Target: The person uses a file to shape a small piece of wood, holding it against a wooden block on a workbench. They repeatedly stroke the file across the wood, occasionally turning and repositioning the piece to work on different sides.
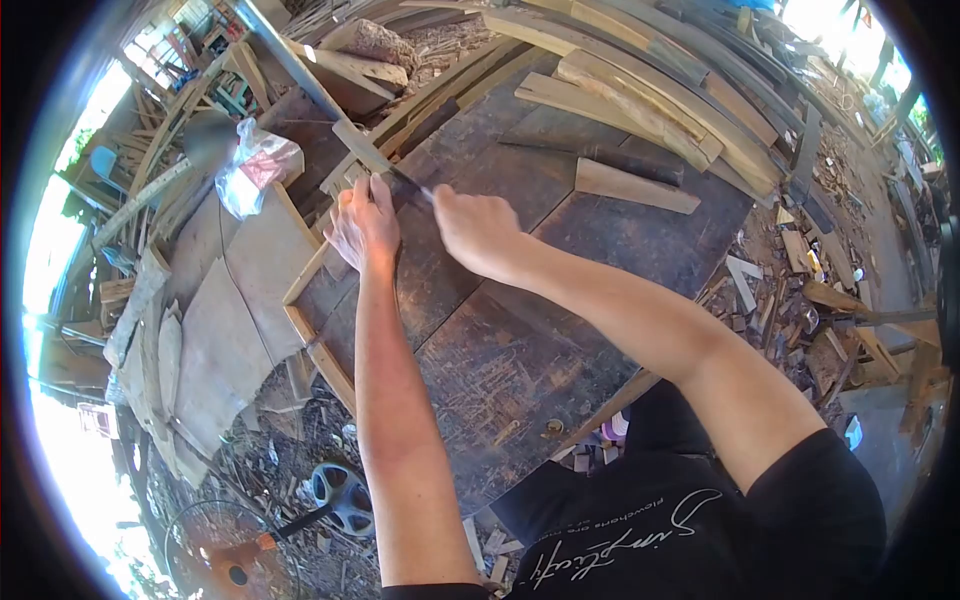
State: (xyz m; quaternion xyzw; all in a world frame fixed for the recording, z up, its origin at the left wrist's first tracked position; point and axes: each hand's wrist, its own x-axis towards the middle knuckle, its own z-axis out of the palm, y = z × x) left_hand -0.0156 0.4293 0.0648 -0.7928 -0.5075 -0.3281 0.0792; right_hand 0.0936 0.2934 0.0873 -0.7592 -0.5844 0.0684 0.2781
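Observation:
At the far left part of the dark worktable (500,370), my left hand (363,222) presses on a small piece of wood (345,175), its fingers bent over it. My right hand (475,230) is closed in a fist just to the right, round the handle of a thin dark tool (408,182). The tool points up and left from the fist toward a narrow wooden strip (360,145) beyond my left fingers. What kind of tool it is, I cannot make out.
Long boards (650,90) are stacked along the table's far side, with a short wood piece (637,186) before them. A plastic bag (257,165) sits at the left. A fan (235,560) stands at lower left; wood scraps (790,330) litter the right.

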